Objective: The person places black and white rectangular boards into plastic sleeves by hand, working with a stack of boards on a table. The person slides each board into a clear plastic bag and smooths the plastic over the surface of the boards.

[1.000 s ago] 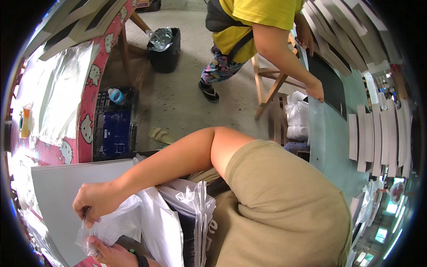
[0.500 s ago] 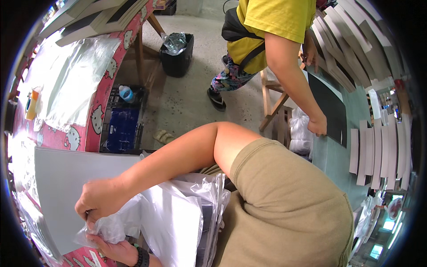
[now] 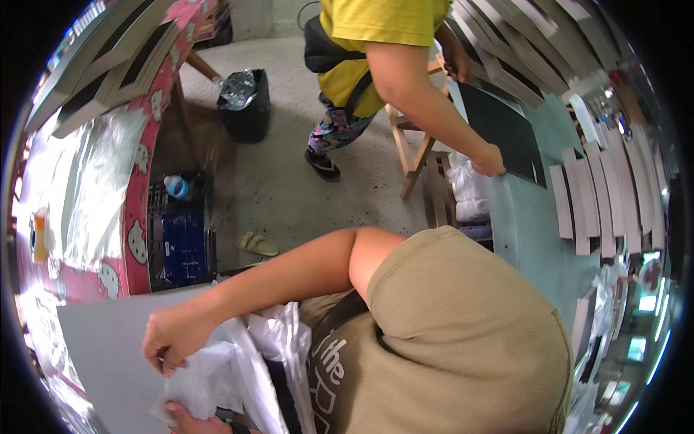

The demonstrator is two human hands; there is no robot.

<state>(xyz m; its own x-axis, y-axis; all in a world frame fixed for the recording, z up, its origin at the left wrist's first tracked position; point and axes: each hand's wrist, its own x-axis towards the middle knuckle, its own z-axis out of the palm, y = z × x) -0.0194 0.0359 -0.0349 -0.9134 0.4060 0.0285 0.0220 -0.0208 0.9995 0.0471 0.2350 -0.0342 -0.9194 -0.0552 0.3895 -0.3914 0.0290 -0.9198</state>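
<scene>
A crumpled clear plastic bag [image 3: 210,369] lies over a large grey board [image 3: 101,347] at the lower left. My right hand [image 3: 172,340], reaching in from the right across my tan shirt, pinches the top of that bag. At the bottom edge my left hand [image 3: 189,419], with a dark band on its wrist, grips the bag's lower part. More white and clear plastic [image 3: 285,347] bunches up against my chest. How much the bag holds is hidden.
A pink cartoon-print table [image 3: 134,217] with clear plastic sheets stands at the left. Under it are a blue crate [image 3: 181,249] and a bottle [image 3: 176,186]. A black bin [image 3: 246,108], a sandal [image 3: 258,244] and a wooden stool [image 3: 416,155] are on the floor. A co-worker's hand [image 3: 491,160] holds a black board [image 3: 506,130] on the teal table [image 3: 538,239].
My hands stay on the plastic bag with little movement. The view has shifted a little. The co-worker in yellow has brought a black board onto the teal table.
</scene>
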